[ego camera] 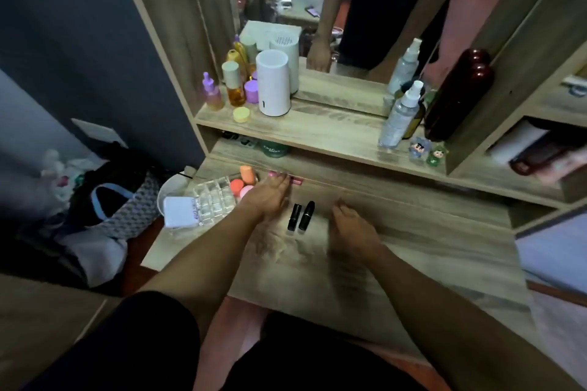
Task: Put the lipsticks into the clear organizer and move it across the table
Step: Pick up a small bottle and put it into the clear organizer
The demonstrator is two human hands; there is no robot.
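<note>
Right hand [351, 225] hovers loosely curled, empty; left hand [268, 197] spreads over pink lipstick [297, 180]. Black lipsticks [301, 216], mid-counter, look light, slick; pinch mid-barrel.

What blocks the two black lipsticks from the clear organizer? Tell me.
The left hand lies on the table between the black lipsticks and the clear organizer. Nothing else visible stands in between.

A white cylinder [273, 83] is set on the wooden shelf [317, 133] beside purple-capped bottles [212, 93]; a spray bottle [401, 114] and what may be two small figurines [427, 151] are placed further right
</note>
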